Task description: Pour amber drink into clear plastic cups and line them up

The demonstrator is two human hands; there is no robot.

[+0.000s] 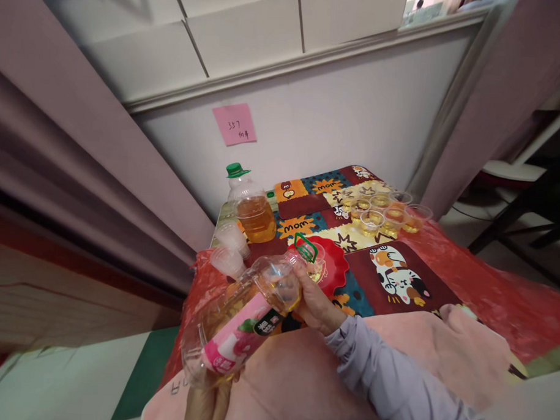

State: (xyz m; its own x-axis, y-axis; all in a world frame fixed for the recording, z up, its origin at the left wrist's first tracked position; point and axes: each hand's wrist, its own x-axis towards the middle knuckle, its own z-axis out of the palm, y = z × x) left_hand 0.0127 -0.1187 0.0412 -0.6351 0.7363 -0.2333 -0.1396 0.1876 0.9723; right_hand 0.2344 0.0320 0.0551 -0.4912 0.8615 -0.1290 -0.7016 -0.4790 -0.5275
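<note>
A large clear plastic bottle (243, 331) with a pink label and yellow liquid inside is tilted, its neck pointing away to the upper right. My right hand (317, 302) is closed around the bottle near its neck, beside a green carrying ring (306, 247). At the base, my left hand (211, 403) holds the bottle from below, its fingers partly hidden. Just beyond the neck, a clear plastic cup (315, 271) with some yellow liquid stands in a red scalloped dish (337, 273). The bottle's mouth is over the cup; whether liquid is flowing I cannot tell.
A second bottle (256, 218) with a green cap stands at the back left, near stacked cups (227, 260). Several cups of yellow liquid (385, 213) stand close together at the back right. A patterned mat (352, 237) and red plastic sheeting (489, 272) cover the table.
</note>
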